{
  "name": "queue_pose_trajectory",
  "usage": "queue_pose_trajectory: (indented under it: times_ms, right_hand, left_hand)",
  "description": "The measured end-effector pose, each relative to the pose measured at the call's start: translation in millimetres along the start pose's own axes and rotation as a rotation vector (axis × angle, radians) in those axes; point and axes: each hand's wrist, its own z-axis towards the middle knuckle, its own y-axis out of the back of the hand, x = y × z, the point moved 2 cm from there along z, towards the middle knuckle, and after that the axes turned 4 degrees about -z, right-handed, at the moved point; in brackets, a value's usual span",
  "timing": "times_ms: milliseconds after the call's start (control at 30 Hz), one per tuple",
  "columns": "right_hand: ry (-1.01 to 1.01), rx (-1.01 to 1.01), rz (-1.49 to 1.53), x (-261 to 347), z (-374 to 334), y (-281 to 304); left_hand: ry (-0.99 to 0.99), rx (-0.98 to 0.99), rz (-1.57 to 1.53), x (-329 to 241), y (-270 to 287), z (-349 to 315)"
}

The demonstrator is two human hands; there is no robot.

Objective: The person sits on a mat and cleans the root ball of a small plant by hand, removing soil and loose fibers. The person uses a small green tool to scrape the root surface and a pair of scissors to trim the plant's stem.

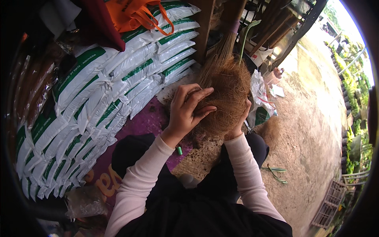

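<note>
“Two in view, left hand (186,108) and right hand (239,124)?”

“Yes, both bare, in pale ribbed sleeves (136,179).”

“And the brown fibre ball (231,104)?”

“Between both hands, just beyond the knees (258,148).”

“Gripped how?”

“By the right hand, clasped round the right side, with fingers mostly hidden behind. On the left, bent at the fingers, with thumb and forefinger apart over the near left side. Touching there or just above: cannot tell.”

“Beyond the ball?”

“Just behind, a stick broom (223,49) with a purple band. Beside that, a green leaf stalk (252,24), rising from behind the ball or out of it; cannot tell which.”

“To the left?”

“Stacks of white sacks (90,93) with green bands, topped by an orange bag (126,15). Nearer, a purple sheet (144,126) with a small green cylinder (179,151) on it.”

“To the right?”

“Close by, a white plastic bag (258,89). Then, on the ground (312,118), a loose tuft of fibre (271,132) and some green leaves (276,169). Farther off, near the rim of the view, a slatted crate (329,201).”
</note>
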Motion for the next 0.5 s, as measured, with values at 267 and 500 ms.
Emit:
queue_pose_trajectory:
  times_ms: [267, 500]
  right_hand:
    - [-0.055, 0.021, 0.03, -3, -5, 2]
    - [-0.084, -0.022, 0.003, -5, -3, -15]
  left_hand:
    - [-0.001, 0.008, -0.043, 5, 13, 8]
    - [0.048, 0.033, 0.012, 14, 3, 1]
